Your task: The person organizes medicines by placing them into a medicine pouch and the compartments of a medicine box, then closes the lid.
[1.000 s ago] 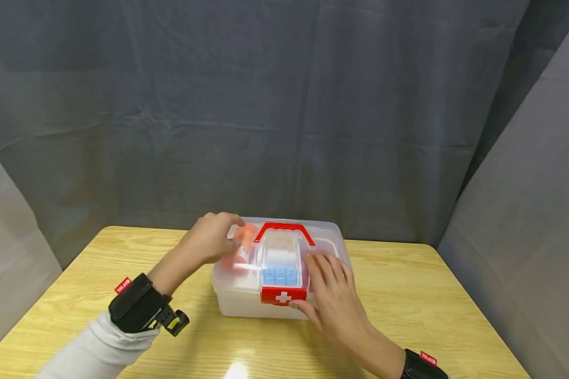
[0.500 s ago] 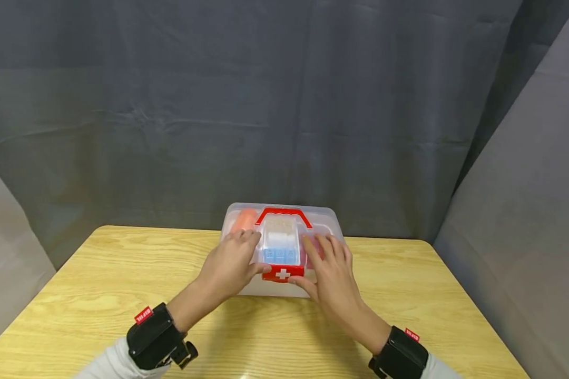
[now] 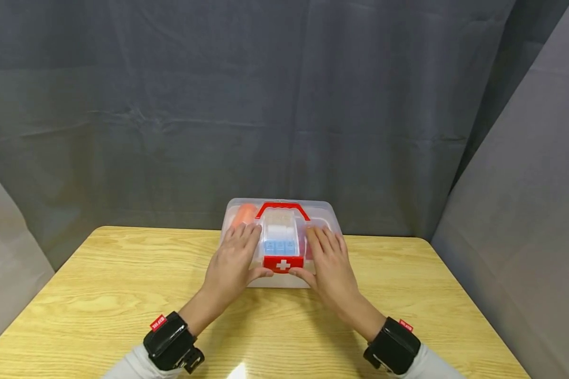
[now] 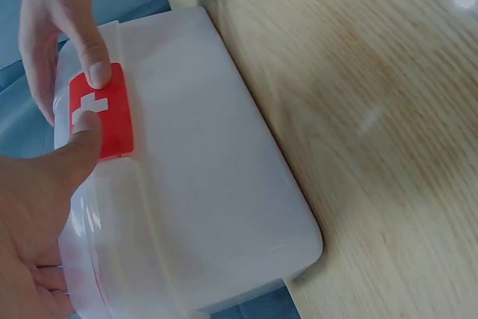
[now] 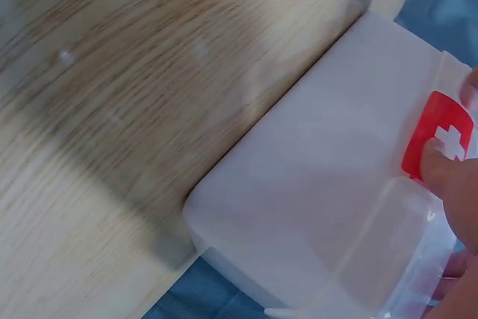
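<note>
A first-aid box (image 3: 280,281) with a clear lid and a white base sits on the table, its red latch (image 3: 283,265) with a white cross facing me. My left hand (image 3: 232,260) lies on the left part of the lid, fingers extended. The right hand (image 3: 333,263) mirrors it on the other side. Both thumbs press on the latch, one at either end; the left wrist view shows the left thumb (image 4: 87,128) over the cross. Beneath the lid show an orange item (image 3: 245,213), a blue row of small compartments (image 3: 280,247) and white contents.
A red carry handle (image 3: 283,205) lies flat on the lid. The wooden table (image 3: 137,284) ends just behind the box, where a dark grey curtain (image 3: 199,131) hangs. Light grey panels stand at the left and right.
My left hand has come from the box's far left side round to the latch, its thumb now there. The box has shifted back toward the curtain, the right hand moving along with it.
</note>
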Demonstrator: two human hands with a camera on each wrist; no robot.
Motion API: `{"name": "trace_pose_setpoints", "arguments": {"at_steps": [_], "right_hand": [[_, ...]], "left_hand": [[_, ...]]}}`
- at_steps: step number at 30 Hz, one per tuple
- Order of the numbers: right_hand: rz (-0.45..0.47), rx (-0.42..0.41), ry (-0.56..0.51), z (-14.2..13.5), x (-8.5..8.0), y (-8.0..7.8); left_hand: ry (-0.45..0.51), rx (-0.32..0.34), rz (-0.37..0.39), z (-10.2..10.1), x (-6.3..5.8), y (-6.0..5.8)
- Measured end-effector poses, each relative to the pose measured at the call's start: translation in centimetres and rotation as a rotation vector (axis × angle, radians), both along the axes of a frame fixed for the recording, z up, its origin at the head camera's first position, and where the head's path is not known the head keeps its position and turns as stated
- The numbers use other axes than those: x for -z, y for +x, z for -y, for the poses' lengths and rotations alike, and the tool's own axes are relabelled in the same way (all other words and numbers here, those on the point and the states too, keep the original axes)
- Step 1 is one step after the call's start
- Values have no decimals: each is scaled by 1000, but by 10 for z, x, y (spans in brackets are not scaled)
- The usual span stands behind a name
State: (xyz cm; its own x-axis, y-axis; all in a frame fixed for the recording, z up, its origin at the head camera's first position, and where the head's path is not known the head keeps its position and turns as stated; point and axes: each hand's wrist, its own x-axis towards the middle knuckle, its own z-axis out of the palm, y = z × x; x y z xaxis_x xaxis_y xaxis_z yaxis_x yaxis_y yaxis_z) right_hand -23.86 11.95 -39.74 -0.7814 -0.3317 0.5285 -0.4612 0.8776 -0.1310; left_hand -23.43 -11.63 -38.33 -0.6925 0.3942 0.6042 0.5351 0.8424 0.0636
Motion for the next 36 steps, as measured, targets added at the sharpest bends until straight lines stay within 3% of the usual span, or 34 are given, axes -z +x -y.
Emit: {"name": "trace_pose_setpoints", "arguments": {"at_steps": [19,36], "right_hand": [[-31,-20,-26,0,8,0],[-62,-29,-38,-4,9,0]], "left_hand": [[-24,-34,-114,0,16,-2],[-37,-62,-145,-6,17,-1]]}}
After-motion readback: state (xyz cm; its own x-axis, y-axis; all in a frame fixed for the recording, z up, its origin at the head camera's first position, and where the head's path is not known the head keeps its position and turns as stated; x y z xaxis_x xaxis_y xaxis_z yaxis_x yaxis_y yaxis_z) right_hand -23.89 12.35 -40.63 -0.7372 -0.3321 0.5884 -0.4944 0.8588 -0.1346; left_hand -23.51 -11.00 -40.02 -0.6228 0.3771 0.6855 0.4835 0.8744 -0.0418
